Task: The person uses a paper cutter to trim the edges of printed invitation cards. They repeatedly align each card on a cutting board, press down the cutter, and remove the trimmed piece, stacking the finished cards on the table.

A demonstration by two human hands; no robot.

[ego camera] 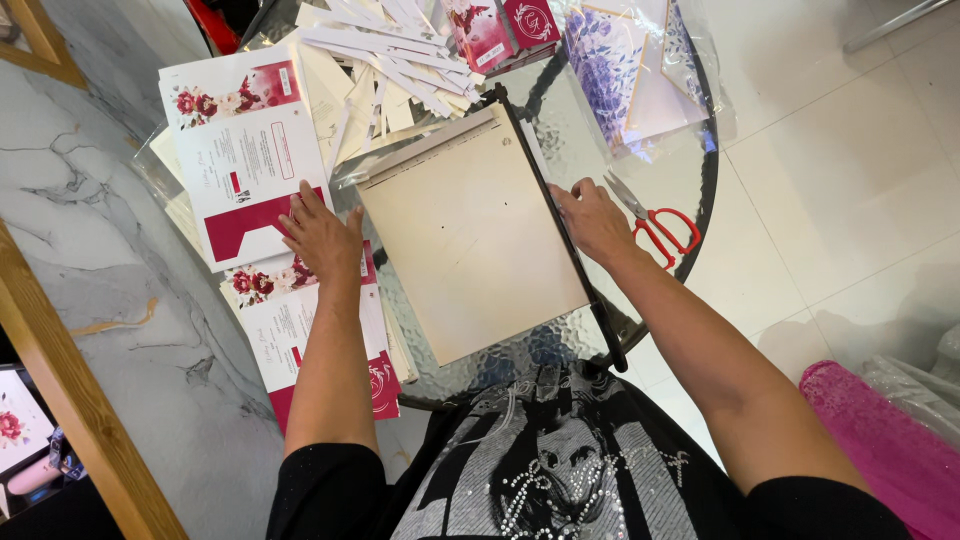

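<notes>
A big flat paper cutter (470, 240) lies in the middle of the round glass bench (700, 170). Its board is pale tan and plain, with a long thin black arm (560, 225) running down its right edge. The right hand (592, 218) rests on that black arm, fingers bent down over it; I cannot tell for sure if the grip is closed around the arm or just pressing on top. The left hand (322, 238) lies flat and open, just left of the cutter, on a printed white and red sheet with red flowers (245, 150). A second flowered sheet (300, 330) lies under the left wrist, also left of the cutter. Red-handled scissors (660, 228) lie just right of the cutter, near the right hand. White paper strips (390, 45) are piled behind the cutter.
</notes>
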